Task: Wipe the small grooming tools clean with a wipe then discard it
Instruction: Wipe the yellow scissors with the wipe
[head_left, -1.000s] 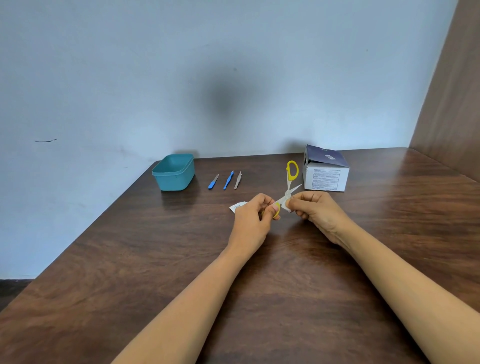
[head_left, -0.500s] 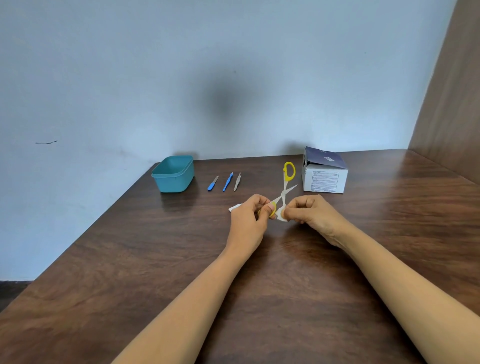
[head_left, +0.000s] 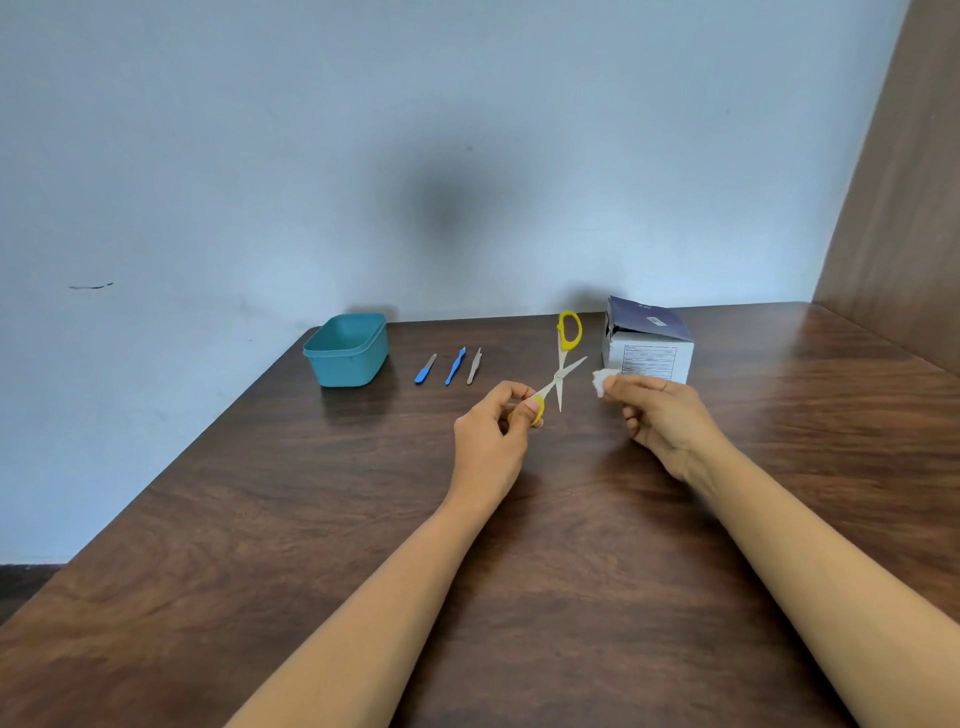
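Your left hand (head_left: 493, 431) pinches one yellow handle of the splayed-open scissors (head_left: 560, 371) above the table (head_left: 311, 519), while your right hand (head_left: 670, 421), just right, grips the crumpled wipe (head_left: 601, 381), clear of the blades.

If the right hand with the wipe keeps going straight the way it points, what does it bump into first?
Probably the open scissors: the right hand pinches the wipe pointing leftward at the blades. Depth is unclear from one view, so it might pass just behind them.
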